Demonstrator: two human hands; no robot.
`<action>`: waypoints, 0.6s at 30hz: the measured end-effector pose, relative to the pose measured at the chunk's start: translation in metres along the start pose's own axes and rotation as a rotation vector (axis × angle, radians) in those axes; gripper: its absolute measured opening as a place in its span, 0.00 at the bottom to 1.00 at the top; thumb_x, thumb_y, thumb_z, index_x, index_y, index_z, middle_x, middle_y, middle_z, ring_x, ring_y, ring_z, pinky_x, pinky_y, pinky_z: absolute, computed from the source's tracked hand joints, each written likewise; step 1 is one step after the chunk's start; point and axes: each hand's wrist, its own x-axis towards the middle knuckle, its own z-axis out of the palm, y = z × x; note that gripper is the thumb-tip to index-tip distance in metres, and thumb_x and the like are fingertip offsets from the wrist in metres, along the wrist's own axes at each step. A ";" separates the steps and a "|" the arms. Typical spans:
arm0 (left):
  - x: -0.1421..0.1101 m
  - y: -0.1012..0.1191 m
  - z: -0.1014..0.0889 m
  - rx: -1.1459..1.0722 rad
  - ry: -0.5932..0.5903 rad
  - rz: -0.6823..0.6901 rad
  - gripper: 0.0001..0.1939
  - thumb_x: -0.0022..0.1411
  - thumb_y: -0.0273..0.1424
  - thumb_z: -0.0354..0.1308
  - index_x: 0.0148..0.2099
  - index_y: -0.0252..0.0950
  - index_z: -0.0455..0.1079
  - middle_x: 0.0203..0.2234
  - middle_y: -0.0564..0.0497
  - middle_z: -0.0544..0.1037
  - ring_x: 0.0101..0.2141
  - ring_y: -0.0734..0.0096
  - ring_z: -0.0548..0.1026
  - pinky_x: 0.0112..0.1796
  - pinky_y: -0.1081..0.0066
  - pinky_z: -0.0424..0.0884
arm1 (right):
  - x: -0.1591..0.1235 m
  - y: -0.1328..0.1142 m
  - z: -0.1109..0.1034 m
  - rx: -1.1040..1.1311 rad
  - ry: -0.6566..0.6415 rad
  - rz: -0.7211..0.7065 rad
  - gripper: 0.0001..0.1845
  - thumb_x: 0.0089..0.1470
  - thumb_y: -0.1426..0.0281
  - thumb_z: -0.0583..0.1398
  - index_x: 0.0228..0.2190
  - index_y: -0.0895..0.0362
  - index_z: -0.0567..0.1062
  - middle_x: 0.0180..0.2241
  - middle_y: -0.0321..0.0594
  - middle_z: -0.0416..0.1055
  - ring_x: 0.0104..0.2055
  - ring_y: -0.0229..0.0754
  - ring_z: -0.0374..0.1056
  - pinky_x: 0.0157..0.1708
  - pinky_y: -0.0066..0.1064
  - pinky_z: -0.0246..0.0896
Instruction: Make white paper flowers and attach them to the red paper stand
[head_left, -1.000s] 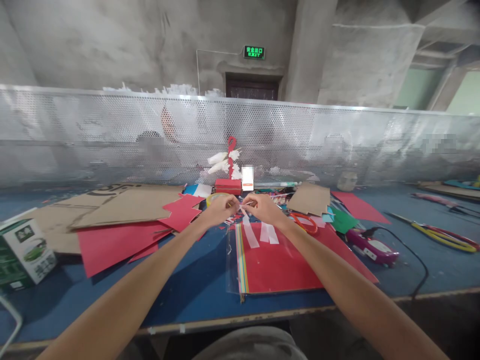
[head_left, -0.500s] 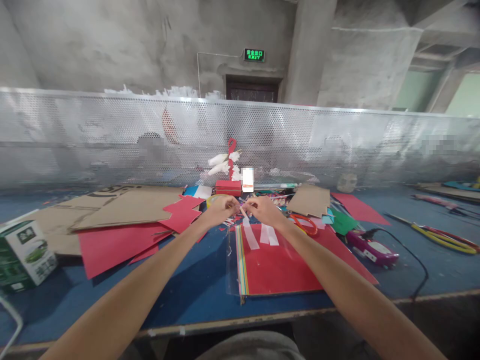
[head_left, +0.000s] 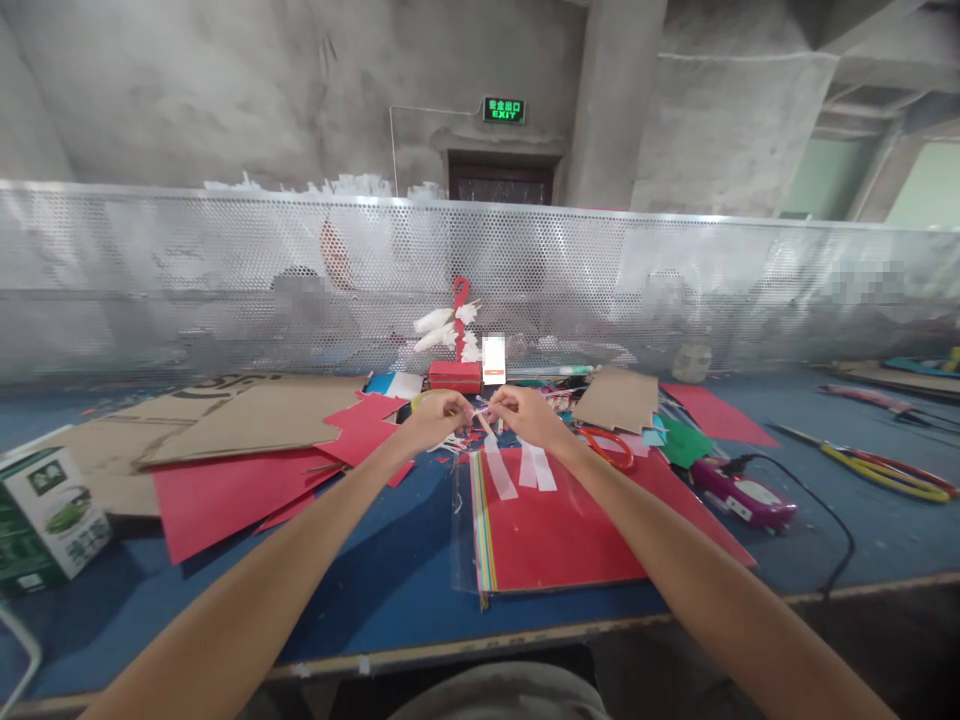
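My left hand and my right hand meet fingertip to fingertip above the middle of the table. Both are closed in a pinch on a small, thin, pale purplish strip, too small to make out fully. A narrow beige piece slants down just below the fingers. Under the hands lie a white paper strip and a pair of short white strips. These rest on a clear sleeve holding red paper, with coloured sheet edges showing along its left side.
Orange-handled scissors lie right of my right hand. Brown cardboard and red paper spread over the left, near a green-and-white carton. A lit phone, a red box and yellow-handled pliers also stand or lie there.
The hands stay pinched together in nearly the same place, with a slight shift of the fingers. The view has moved a little; the things on the table lie as before.
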 end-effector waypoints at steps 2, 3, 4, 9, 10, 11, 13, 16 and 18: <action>0.000 0.000 0.000 -0.004 -0.008 -0.004 0.10 0.56 0.37 0.59 0.33 0.34 0.71 0.27 0.50 0.77 0.25 0.73 0.73 0.28 0.74 0.69 | 0.000 -0.001 0.000 -0.055 0.006 -0.039 0.12 0.60 0.66 0.56 0.28 0.57 0.75 0.26 0.37 0.78 0.24 0.35 0.69 0.30 0.25 0.59; 0.000 0.000 0.000 -0.005 -0.012 -0.007 0.11 0.56 0.38 0.59 0.34 0.34 0.71 0.27 0.49 0.77 0.25 0.73 0.73 0.28 0.74 0.69 | 0.000 -0.002 -0.001 -0.088 0.008 -0.049 0.15 0.60 0.65 0.56 0.26 0.58 0.75 0.24 0.37 0.77 0.24 0.35 0.69 0.31 0.25 0.58; 0.000 0.000 0.000 -0.006 -0.018 -0.010 0.11 0.57 0.38 0.59 0.34 0.34 0.71 0.27 0.49 0.77 0.25 0.73 0.73 0.28 0.73 0.70 | 0.000 -0.003 -0.001 -0.116 0.007 -0.051 0.18 0.61 0.63 0.55 0.24 0.57 0.75 0.22 0.36 0.76 0.23 0.35 0.69 0.31 0.25 0.58; 0.000 0.000 -0.002 -0.008 -0.030 -0.012 0.12 0.59 0.40 0.58 0.36 0.34 0.70 0.28 0.49 0.77 0.26 0.71 0.74 0.29 0.72 0.71 | -0.002 -0.005 0.000 -0.161 -0.052 0.010 0.28 0.65 0.57 0.49 0.19 0.57 0.72 0.15 0.34 0.72 0.20 0.35 0.68 0.30 0.24 0.58; 0.000 0.000 -0.002 -0.011 -0.034 -0.008 0.12 0.59 0.40 0.58 0.36 0.34 0.70 0.28 0.49 0.77 0.26 0.71 0.74 0.30 0.72 0.71 | -0.002 -0.005 0.000 -0.171 -0.060 0.022 0.30 0.65 0.56 0.48 0.18 0.57 0.72 0.14 0.35 0.71 0.19 0.35 0.67 0.30 0.24 0.58; 0.000 0.000 -0.002 -0.013 -0.038 0.000 0.12 0.59 0.39 0.58 0.36 0.34 0.70 0.28 0.49 0.77 0.26 0.71 0.75 0.30 0.72 0.71 | -0.001 -0.005 0.000 -0.187 -0.061 0.033 0.32 0.66 0.55 0.46 0.18 0.57 0.72 0.13 0.35 0.69 0.19 0.35 0.67 0.30 0.24 0.58; 0.000 0.002 -0.003 -0.014 -0.052 0.031 0.12 0.60 0.39 0.57 0.36 0.34 0.70 0.28 0.49 0.77 0.28 0.70 0.75 0.31 0.72 0.71 | -0.001 -0.004 0.000 -0.228 -0.055 0.051 0.34 0.66 0.54 0.44 0.16 0.57 0.71 0.11 0.35 0.67 0.17 0.35 0.66 0.30 0.25 0.57; -0.001 0.005 -0.002 0.019 -0.074 0.097 0.12 0.61 0.40 0.56 0.36 0.35 0.70 0.28 0.49 0.77 0.29 0.70 0.75 0.31 0.72 0.70 | 0.000 -0.002 0.000 -0.273 -0.035 0.061 0.36 0.66 0.53 0.43 0.15 0.57 0.69 0.10 0.36 0.65 0.17 0.36 0.65 0.29 0.25 0.57; -0.002 0.008 -0.002 0.062 -0.091 0.128 0.12 0.62 0.39 0.55 0.36 0.35 0.70 0.28 0.50 0.77 0.29 0.70 0.75 0.32 0.73 0.69 | 0.000 -0.001 0.000 -0.275 -0.030 0.068 0.36 0.66 0.52 0.43 0.14 0.57 0.68 0.10 0.36 0.64 0.17 0.36 0.65 0.30 0.25 0.57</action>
